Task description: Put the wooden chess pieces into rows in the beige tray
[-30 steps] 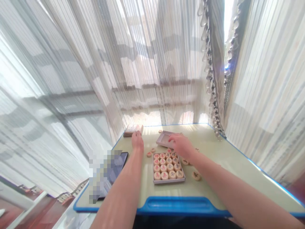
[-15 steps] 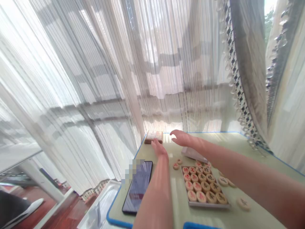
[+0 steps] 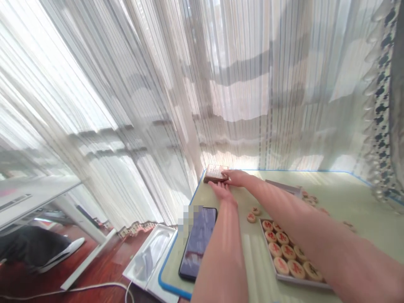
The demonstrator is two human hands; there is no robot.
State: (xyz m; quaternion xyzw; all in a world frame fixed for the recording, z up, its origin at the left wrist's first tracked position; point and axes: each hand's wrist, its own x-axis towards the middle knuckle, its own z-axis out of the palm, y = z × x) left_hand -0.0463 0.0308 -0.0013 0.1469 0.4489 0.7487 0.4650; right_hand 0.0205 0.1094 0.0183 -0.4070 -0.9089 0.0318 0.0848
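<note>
A small, flat, book-like block (image 3: 216, 171) with a pale printed top and dark brown sides lies at the table's far left corner; I cannot tell whether it is a box or a folded board. My right hand (image 3: 237, 177) grips its right end. Just below the front edge, my left hand (image 3: 222, 191) has its fingers stretched out, close to the block or touching it. Two loose Chinese chess pieces (image 3: 253, 214) lie to the right of my left forearm. A shallow box of round wooden chess pieces (image 3: 288, 252) is partly hidden under my right forearm.
A phone (image 3: 198, 244) lies left of my left forearm. Beyond my right forearm are the pale box lid (image 3: 284, 187) and more loose pieces (image 3: 311, 198). Sheer curtains (image 3: 233, 97) hang behind the table. An open white box (image 3: 150, 252) sits beside its left edge.
My right hand has moved left and taken hold of the block's right end. My left hand has turned palm up below its front edge. The view has shifted left.
</note>
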